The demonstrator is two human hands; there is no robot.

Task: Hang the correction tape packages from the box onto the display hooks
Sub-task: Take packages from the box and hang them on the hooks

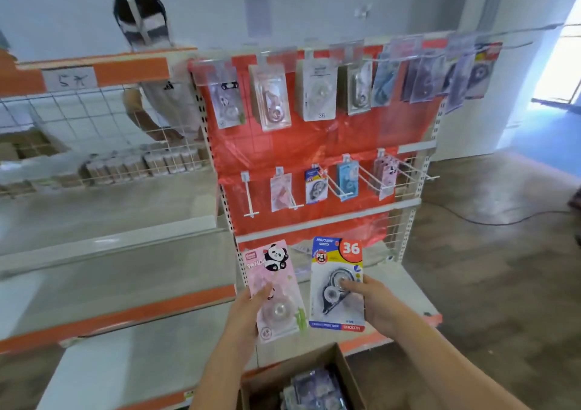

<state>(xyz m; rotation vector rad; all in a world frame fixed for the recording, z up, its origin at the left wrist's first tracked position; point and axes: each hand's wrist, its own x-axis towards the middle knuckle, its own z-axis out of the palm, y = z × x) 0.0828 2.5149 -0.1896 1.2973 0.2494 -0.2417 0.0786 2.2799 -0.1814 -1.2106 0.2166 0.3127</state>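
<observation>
Holding a pink panda package [273, 287], the left hand [248, 310] pinches its lower part with thumb in front, just above the cardboard box [344, 375]. Beside it, the right hand [374, 302] grips a blue correction tape package [336, 280]. Both packages stand upright, well below the display hooks [333, 186]. More packages lie inside the box.

Pale walls [314, 4] are running behind everything, and daylight is pouring through a bright window [562, 63] at two o'clock, washing the grey-brown floor [490, 284] beneath it. White shelving with orange edging [119, 315] is stretching away toward nine o'clock. At eleven o'clock another person [157, 73] is leaning behind a wire-mesh rack [94, 117]. A dark cable [490, 221] is trailing across the floor at three o'clock.
</observation>
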